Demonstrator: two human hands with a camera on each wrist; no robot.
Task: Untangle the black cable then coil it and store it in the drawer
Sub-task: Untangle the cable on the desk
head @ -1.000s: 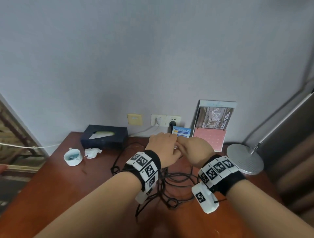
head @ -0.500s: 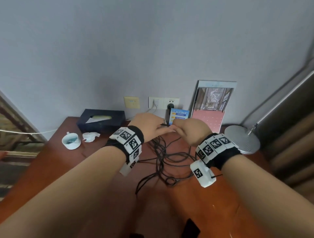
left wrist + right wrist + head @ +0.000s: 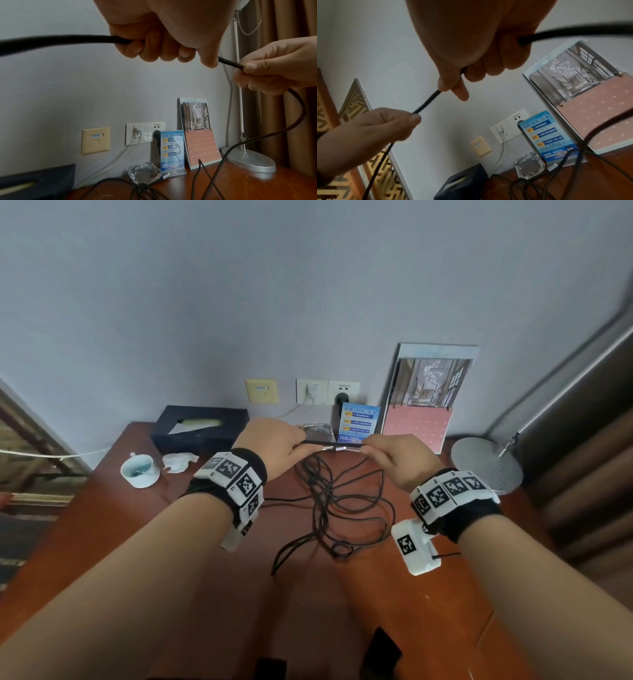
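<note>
A long black cable (image 3: 337, 501) lies in a loose tangle on the brown desk (image 3: 144, 535) between my forearms. A short stretch of the cable (image 3: 229, 62) runs taut between both hands, raised above the desk near the wall. My left hand (image 3: 274, 445) has its fingers curled round the cable (image 3: 68, 39), which leaves the fist on both sides. My right hand (image 3: 399, 455) pinches the same cable (image 3: 426, 103) between thumb and forefinger, and the cable passes on through the fist. No drawer is in view.
A dark tissue box (image 3: 200, 424), a white cup (image 3: 139, 470) and crumpled tissue (image 3: 178, 462) sit at the back left. A glass ashtray (image 3: 145, 172), a blue card stand (image 3: 359, 422), a calendar (image 3: 424, 402) and a lamp base (image 3: 486, 463) line the wall under the sockets (image 3: 327, 392).
Both hands have lifted off the tangle and moved apart, drawing a short length of cable straight between them. The head view has tipped down a little.
</note>
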